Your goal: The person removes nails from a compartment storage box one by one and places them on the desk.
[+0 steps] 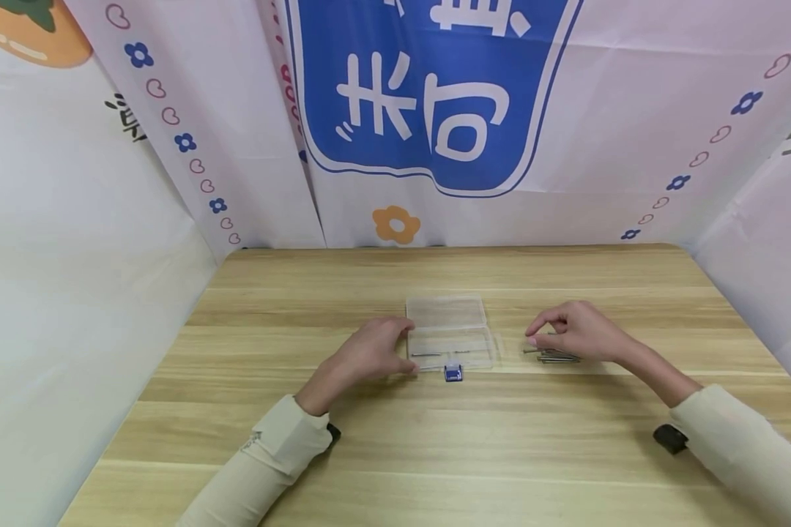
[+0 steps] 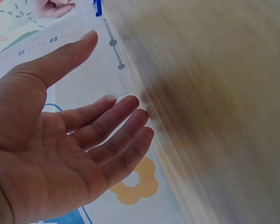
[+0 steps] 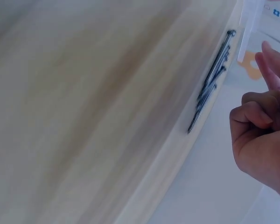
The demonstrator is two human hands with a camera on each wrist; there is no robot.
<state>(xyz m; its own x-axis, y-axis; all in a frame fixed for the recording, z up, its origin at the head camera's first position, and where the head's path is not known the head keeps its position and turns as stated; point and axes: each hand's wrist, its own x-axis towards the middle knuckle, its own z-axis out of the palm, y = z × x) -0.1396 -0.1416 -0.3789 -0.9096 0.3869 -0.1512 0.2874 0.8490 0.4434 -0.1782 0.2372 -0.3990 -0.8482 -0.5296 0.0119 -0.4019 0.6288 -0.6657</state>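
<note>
A clear plastic case (image 1: 445, 311) lies with its lid laid back on the wooden table. A few nails (image 1: 427, 355) are inside its near half, and a blue latch (image 1: 453, 373) shows at the front. My left hand (image 1: 374, 350) is at the case's left side, thumb and fingers spread around its edge; the left wrist view shows the palm (image 2: 51, 154) with nothing in it. My right hand (image 1: 583, 333) hovers over a small pile of loose nails (image 1: 559, 358), thumb and index finger extended near them. In the right wrist view the pile (image 3: 212, 79) lies apart from the fingers (image 3: 273, 65).
The light wooden table (image 1: 435, 454) spreads around the case and pile. A printed white cloth (image 1: 250, 110) hangs along its back edge and at both sides. A clear strip (image 1: 498, 347) is at the case's right edge.
</note>
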